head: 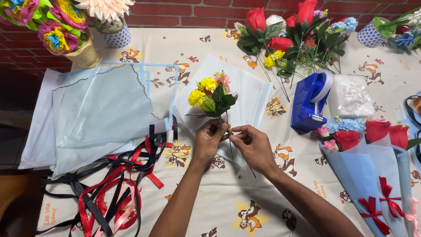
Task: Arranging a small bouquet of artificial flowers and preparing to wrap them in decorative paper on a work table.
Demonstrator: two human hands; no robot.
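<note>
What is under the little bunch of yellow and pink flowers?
Under the flower bunch lies a white wrapping sheet on the cartoon tablecloth. The cloth beneath that sheet is hidden. Both hands cover the stems' middle.

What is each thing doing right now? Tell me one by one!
Posy: upright, stems pinched by both hands.
Left hand: gripping stems.
Right hand: pinching stems.
Ribbons: tangled, loose.
Tape dispenser: standing, untouched.
Wrapped bouquets: finished, bows tied.
Wrapping sheets: spread flat.
</note>
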